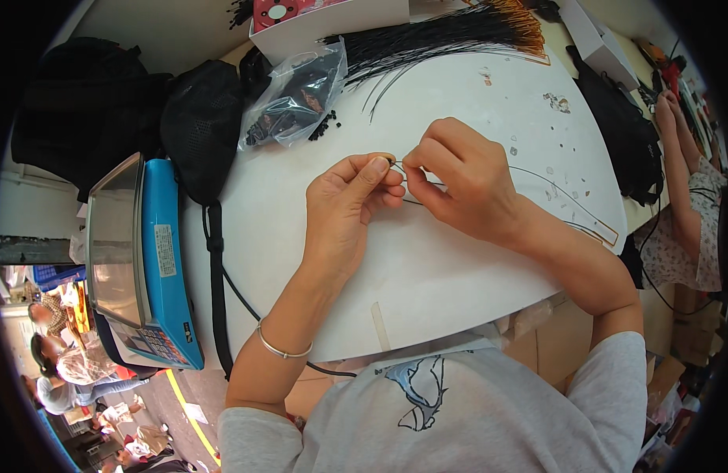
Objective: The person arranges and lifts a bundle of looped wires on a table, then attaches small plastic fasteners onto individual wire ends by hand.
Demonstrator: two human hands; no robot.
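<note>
Over the white table, my left hand [342, 197] is closed in a pinch, thumb against the fingers, on the end of a thin black cord. My right hand [464, 180] pinches the same cord just to the right, its fingertips close to the left thumb. A thin black cord [555, 186] runs out behind my right wrist to an orange end [610, 235] near the table's right edge. Something small and dark shows at my left fingertips, too small to name. Farther back lies a bundle of black cords [435, 43] with orange ends.
A clear plastic bag [297, 98] of small black pieces lies at the back left, several loose pieces [326, 126] beside it. A blue weighing scale [165, 268] stands left. White boxes [344, 27] and a black bag [620, 130] edge the table. Another person's hands [670, 114] are far right.
</note>
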